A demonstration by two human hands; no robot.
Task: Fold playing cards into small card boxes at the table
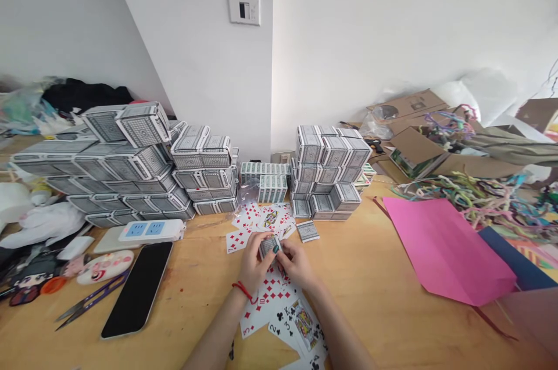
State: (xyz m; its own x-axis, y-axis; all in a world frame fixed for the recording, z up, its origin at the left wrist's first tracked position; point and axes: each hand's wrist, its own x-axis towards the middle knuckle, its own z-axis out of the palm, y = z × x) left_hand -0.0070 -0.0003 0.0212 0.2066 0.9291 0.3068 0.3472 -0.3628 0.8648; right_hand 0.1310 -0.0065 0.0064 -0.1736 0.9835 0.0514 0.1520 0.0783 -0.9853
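Note:
At the middle of the table my left hand point(254, 262) is closed round a small block of folded playing cards point(268, 247), its grey patterned backs facing up. My right hand point(297, 265) grips the near right side of the same block, the fingertips of both hands almost meeting. What the right fingers pinch underneath is partly hidden. Loose face-up playing cards point(300, 326) lie under my forearms, and more cards point(246, 216) are spread just beyond my hands. A separate flat folded-card piece point(308, 231) rests right of the block.
Stacks of card blocks stand at the left point(126, 166), centre left point(204, 166) and right point(329, 172). Green-patterned card packs point(272, 187) sit between. A phone point(138, 288), thread snips point(91, 300) and a power strip point(152, 229) lie left. Pink paper point(444, 248) and yarn point(488, 196) lie right.

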